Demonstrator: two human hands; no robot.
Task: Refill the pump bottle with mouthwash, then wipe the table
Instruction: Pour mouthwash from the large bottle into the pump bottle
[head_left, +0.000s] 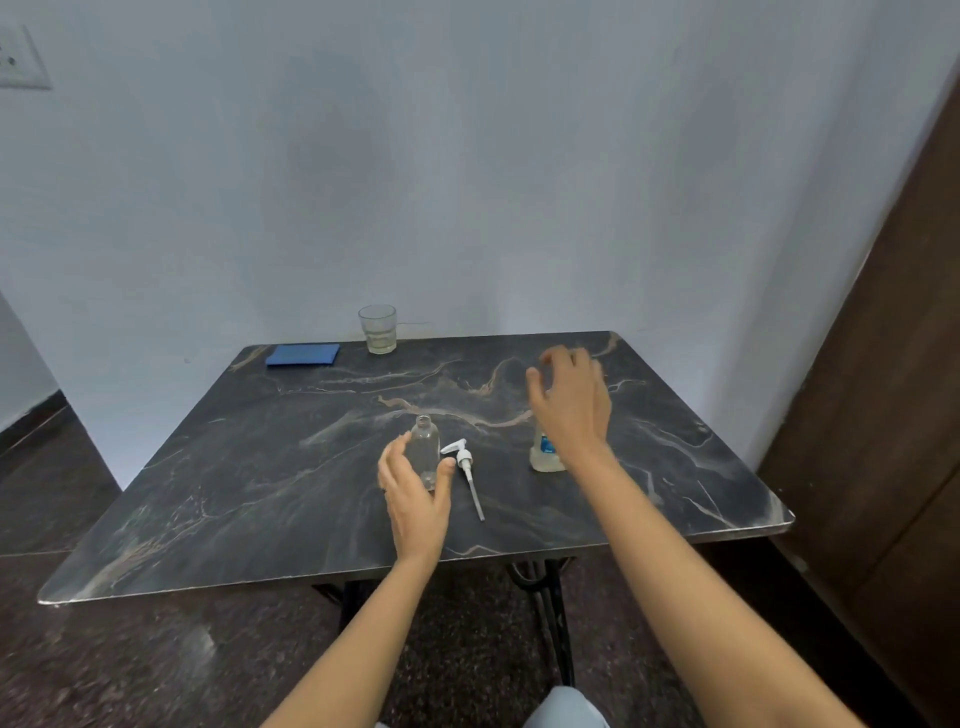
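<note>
An uncapped clear pump bottle (424, 447) stands upright near the middle of the dark marble table (260, 467). My left hand (415, 499) wraps round its lower part, fingers on its left and thumb on its right. The white pump head with its tube (467, 467) lies flat on the table just right of the bottle. Further right stands the mouthwash bottle (545, 457) with a blue label, its top hidden behind my right hand (569, 400). That hand hovers over it with spread, relaxed fingers, is blurred, and holds nothing.
A folded blue cloth (303, 355) lies at the table's far left corner. A drinking glass (377, 329) with a little liquid stands at the far edge by the wall. A brown door (893, 415) is to the right, and the table's near edge is close to me.
</note>
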